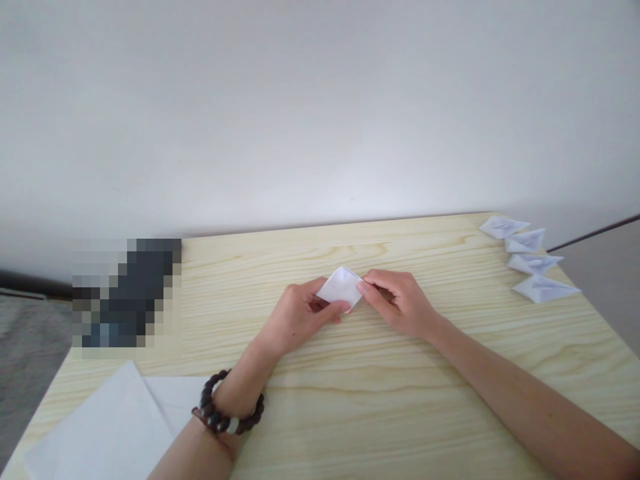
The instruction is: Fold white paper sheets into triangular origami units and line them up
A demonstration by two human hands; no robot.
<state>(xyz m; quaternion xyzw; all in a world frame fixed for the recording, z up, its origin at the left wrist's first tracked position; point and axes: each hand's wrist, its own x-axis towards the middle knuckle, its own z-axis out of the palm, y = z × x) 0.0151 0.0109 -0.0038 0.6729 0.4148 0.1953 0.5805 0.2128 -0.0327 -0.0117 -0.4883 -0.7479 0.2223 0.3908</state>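
Note:
A small folded piece of white paper (340, 285), roughly diamond-shaped, is held between my two hands above the middle of the table. My left hand (303, 310) grips its left and lower side, with the thumb lying across the front and the fingers behind. At the right corner, my right hand (397, 300) pinches the paper between thumb and fingertips. A dark beaded bracelet (215, 417) circles my left wrist. The back of the paper and some fingertips are hidden.
Several folded white paper boats (545, 289) stand in a row along the table's right edge. Flat white paper sheets (100, 427) lie at the near left. A dark, pixelated object (137, 293) is at the far left. The wooden table (400, 413) meets a white wall (320, 120).

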